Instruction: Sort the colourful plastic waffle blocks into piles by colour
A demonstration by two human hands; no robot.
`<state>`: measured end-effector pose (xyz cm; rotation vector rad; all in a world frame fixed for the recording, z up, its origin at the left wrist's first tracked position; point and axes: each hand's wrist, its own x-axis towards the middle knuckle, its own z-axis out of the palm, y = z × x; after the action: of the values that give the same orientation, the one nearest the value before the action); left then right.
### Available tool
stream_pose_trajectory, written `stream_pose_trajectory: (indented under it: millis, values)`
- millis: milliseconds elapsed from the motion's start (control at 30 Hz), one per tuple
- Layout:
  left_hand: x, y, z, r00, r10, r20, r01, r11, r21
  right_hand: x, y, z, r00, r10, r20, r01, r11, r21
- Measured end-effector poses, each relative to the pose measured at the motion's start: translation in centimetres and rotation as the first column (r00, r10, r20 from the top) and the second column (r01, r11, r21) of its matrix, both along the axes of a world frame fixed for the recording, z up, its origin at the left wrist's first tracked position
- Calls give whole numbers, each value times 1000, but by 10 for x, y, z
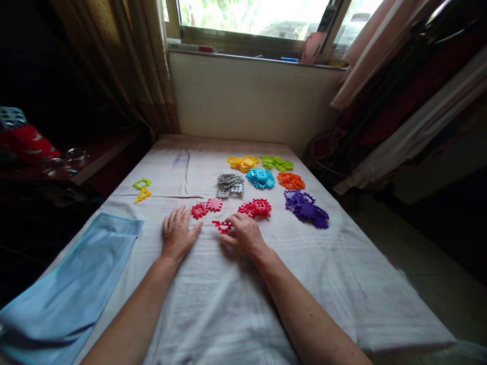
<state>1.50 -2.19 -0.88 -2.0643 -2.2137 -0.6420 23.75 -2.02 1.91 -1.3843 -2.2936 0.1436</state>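
Observation:
My left hand (178, 234) lies on the cloth with its fingers apart and nothing in it, just left of a red square frame piece (200, 210). A second red square piece (214, 204) touches that one. My right hand (245, 235) has its thumb and fingers around the right end of a red piece with a curved cut-out (222, 226). Behind my right hand is a pile of red pieces (261, 207). Farther back sit piles of grey (230, 185), light blue (260, 178), yellow (243, 162), green (277, 162), orange (291, 181) and purple pieces (307, 209).
A green piece (142, 184) and a yellow triangular piece (143, 195) lie at the left of the cloth-covered table (335, 284). Blue fabric (76, 284) covers its left edge. Hanging clothes (411, 101) are at the right, and a wall (247, 101) stands behind.

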Motion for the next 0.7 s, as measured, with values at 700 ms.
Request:
stream_pose_trajectory:
  millis: [700]
  values:
    - [-2, 18, -5, 986, -91, 142, 75, 991, 111, 88, 46, -22, 709, -508, -489, 563, 825, -41]
